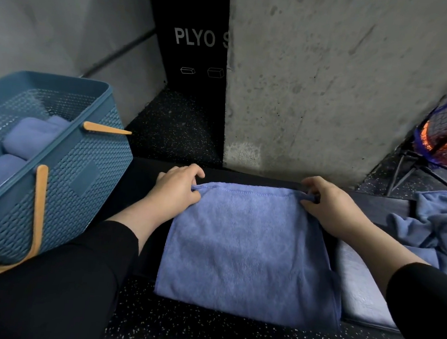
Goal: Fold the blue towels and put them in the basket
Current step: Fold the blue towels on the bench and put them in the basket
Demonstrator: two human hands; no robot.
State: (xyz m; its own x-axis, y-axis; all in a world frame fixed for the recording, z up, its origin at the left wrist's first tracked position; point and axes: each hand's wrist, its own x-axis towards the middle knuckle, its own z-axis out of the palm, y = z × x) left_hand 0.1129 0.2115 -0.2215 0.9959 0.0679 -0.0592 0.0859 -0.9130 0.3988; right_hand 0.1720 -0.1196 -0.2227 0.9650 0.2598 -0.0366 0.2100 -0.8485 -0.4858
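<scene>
**Towel held at both far corners; fold alignment and overhang at risk**

The flat blue terry towel [248, 249] is taken as the landmark. It is spread on a dark padded bench [135, 189], its near edge hanging over the bench front. Its far left corner is pinched by the left hand [174, 188] and its far right corner by the right hand [329, 204]; both hands are closed on the cloth.

Risks noted: if the corners are drawn unevenly, a skewed fold is likely; the overhanging near edge could drag the towel down to the speckled floor [204, 336].

To the towel's left, just beside the bench, the blue woven plastic basket [88, 174] is found, with folded towels [24, 137] inside. To its right, a crumpled blue towel pile [437, 223] crowds the bench end. Beyond its far edge, a concrete wall [329, 97] stands near, so room for lifting is judged open mainly upward and leftward.
</scene>
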